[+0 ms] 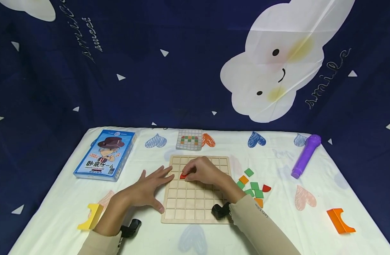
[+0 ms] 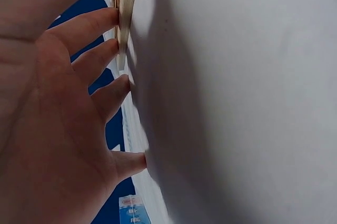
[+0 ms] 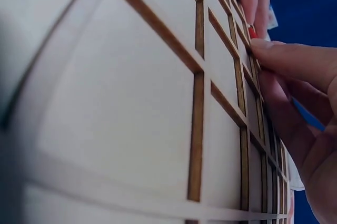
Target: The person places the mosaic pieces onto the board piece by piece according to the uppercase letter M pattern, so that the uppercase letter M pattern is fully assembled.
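A wooden grid board (image 1: 189, 203) lies flat on the white cloth. My right hand (image 1: 205, 172) is over its upper left part and pinches a small red tile (image 1: 182, 176) between thumb and fingertips, low at the squares. In the right wrist view, fingers and thumb (image 3: 297, 61) meet at the red tile (image 3: 252, 33), which they partly cover. My left hand (image 1: 146, 188) lies spread at the board's left edge. Seen from the left wrist, its fingers (image 2: 95, 23) are extended, some touching the board's side (image 2: 126, 10), others on the cloth.
Right of the board lie several green tiles (image 1: 254, 186), orange tiles (image 1: 243, 179) and a red rounded tile (image 1: 266, 188). A small pattern card (image 1: 189, 146) is behind it. Around are a blue game box (image 1: 102, 156), a purple microphone (image 1: 304, 159), a yellow block (image 1: 92, 216) and an orange block (image 1: 339, 221).
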`<state>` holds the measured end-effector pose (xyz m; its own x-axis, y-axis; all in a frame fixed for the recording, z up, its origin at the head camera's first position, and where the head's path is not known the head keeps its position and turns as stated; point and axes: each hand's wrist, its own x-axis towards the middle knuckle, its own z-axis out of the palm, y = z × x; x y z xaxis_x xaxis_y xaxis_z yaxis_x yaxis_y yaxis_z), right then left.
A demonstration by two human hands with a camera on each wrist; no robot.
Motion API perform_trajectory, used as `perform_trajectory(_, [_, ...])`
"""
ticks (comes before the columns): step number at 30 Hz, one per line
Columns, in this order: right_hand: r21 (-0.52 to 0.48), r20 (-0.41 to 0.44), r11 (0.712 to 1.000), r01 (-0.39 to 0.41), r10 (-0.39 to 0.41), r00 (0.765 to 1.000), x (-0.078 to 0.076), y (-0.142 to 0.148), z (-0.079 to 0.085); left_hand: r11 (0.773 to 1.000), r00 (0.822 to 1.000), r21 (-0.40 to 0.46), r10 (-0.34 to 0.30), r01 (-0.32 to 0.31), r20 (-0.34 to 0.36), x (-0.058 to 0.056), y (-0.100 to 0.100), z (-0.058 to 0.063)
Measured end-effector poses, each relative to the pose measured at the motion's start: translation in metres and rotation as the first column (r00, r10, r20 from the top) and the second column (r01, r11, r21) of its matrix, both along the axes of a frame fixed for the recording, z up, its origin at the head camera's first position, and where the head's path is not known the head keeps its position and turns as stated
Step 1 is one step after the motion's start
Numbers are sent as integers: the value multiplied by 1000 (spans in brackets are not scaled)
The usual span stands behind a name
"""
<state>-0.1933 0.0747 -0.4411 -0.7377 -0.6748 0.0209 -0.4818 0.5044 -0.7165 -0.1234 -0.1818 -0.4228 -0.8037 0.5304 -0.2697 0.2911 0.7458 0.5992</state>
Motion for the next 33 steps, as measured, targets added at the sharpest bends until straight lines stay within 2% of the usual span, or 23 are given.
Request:
perform_trajectory(7, [-4,-22,1000,-17,17,1000,-1,1,0,1000,1000,-3,-15,15,-7,-1,1,-1])
perform_trajectory(14, [-7,-9,1000,-24,24,1000,-1,1,0,999,999,8,-40,40,-18,-1,2,-1])
perform_trajectory(23, [32,-30,998,-54,55,998,-2,0,0,998,995,-31,-65,63,-79,0,2,2])
perform_trajectory(33, [26,0,998,-58,58,998,-2,-2,2,999,998,-1,-47,47,-52,1,0,1])
